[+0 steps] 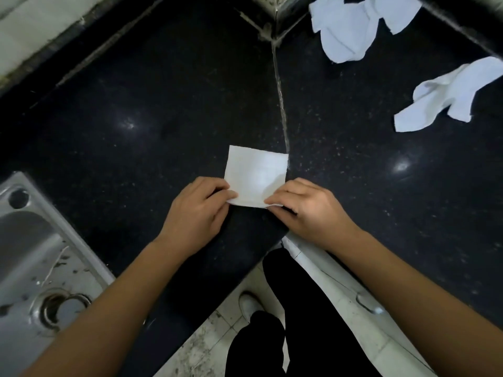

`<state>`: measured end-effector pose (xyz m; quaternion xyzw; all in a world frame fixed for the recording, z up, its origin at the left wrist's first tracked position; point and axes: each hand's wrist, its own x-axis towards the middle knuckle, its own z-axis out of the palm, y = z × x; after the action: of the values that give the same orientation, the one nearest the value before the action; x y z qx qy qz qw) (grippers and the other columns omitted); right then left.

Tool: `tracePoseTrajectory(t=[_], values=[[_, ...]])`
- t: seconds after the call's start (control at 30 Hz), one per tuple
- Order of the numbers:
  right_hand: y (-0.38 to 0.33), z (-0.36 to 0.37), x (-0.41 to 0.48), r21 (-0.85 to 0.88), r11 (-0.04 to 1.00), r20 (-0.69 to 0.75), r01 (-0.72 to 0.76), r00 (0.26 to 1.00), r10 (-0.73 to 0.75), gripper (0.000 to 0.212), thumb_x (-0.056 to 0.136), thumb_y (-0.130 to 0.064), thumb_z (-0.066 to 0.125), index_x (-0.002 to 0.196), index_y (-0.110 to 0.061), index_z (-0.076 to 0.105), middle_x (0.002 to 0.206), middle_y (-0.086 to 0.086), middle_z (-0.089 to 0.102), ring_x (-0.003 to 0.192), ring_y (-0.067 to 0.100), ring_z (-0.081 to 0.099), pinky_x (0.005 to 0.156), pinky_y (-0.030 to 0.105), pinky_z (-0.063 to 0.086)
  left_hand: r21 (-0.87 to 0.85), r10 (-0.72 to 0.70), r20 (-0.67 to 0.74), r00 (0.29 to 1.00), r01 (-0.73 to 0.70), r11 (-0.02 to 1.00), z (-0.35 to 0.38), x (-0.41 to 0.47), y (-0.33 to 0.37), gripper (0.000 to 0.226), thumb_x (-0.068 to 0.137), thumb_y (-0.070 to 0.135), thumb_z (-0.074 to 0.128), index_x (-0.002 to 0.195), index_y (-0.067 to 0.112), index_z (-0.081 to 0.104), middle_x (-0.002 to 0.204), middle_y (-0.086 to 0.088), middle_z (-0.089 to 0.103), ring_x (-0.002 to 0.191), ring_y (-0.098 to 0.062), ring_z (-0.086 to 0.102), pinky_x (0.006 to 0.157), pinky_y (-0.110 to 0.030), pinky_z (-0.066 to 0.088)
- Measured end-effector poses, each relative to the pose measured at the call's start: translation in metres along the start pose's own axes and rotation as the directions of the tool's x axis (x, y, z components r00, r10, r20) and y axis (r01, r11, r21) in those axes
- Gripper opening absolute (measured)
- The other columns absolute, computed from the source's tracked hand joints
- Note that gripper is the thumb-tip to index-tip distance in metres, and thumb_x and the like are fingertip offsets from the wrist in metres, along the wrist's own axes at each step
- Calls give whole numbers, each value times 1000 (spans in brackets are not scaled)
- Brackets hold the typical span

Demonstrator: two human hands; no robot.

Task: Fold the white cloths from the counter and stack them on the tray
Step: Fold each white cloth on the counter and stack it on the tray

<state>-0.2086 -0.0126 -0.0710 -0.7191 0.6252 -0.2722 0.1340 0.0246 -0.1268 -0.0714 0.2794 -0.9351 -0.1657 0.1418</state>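
At the near edge of the black counter (136, 110), the left hand (194, 213) and right hand (310, 210) each pinch a near corner of the folded cloth (255, 175) lying flat, while crumpled white cloths (351, 28) wait far right.

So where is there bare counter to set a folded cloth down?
Bare counter lies left of the folded cloth, bordered by the sink and back wall; another patch right of it, short of the loose cloths. Crowded: the far right corner.

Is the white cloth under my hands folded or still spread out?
Folded: the cloth lies as a small neat square with layered near edges, its near corners pinched by the left hand and right hand.
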Motion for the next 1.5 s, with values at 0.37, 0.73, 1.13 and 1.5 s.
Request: tracePoseTrajectory(t=[0.37,0.73,1.13,1.5], values=[[-3,7,-5,-25,999,-51,48,998,-49,14,96,-16,67,103,-8,77,98,3,70,85,19,63,74,32,55,-77,-66,-73,995,60,995,0,-6,5,21,91,0,65,110,-1,71,113,-14,65,99,-25,63,87,-34,54],[-1,2,15,-70,998,-296,-2,955,-19,11,95,-15,70,95,-8,79,88,3,72,76,19,66,67,32,55,-38,-75,-207,975,69,997,-11,20,0,16,91,3,67,104,1,75,106,-13,69,94,-25,65,82,-32,54],[4,18,-7,-52,994,15,94,996,-93,17,92,-15,65,103,-10,77,96,4,68,81,21,61,68,35,52,38,72,15,997,-73,997,0,-8,-14,26,89,5,60,112,2,72,113,-15,67,96,-31,64,77,-41,54],[-21,27,41,-288,867,-65,-407,911,407,60,107,-40,34,154,-2,30,163,15,23,152,30,18,122,47,20,119,0,121,993,-14,993,3,59,-6,53,105,32,30,151,5,34,162,-11,24,151,-23,17,119,-46,22]])
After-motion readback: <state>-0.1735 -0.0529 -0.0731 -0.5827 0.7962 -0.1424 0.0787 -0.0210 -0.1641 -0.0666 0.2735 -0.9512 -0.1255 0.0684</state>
